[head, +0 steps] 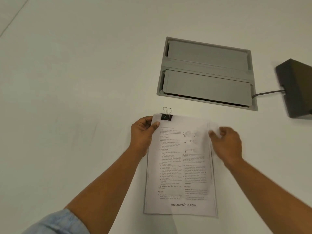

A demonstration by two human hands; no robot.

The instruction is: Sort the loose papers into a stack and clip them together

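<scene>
Papers (180,168) sit low and just right of centre in the frame, a thin stack of white printed sheets lying flat on the pale, smooth surface (76,98). Dense columns of small black text run down the top page, faint diagrams show at its upper right, and a web address is printed along the bottom. The sheets are not quite flush: along the right side a sliver of lower pages peeks out past the top one.

At the upper left corner of the stack a black binder clip (166,116) grips the top edge, its two silver wire loops standing up beyond the paper.

Left hand (143,134) is curled around the stack's upper left edge just below the clip, thumb pressed on top of the page and fingers tucked behind, so it is pinching the papers. Right hand (226,144) is at the stack's upper right edge, blurred with motion; fingers look loosely bent over the edge, but I cannot tell if they actually clamp the sheets. A light blue fabric sleeve (57,222) shows at the lower left corner.

Upper right of centre, a grey rectangular hatch (206,71) is set flush into the surface, two flat matte lids with rounded corners and a dark slot along its near edge. At the far right edge, a dark blocky box (297,86) rests on the surface, a grey cable (266,93) running from it to the hatch.
</scene>
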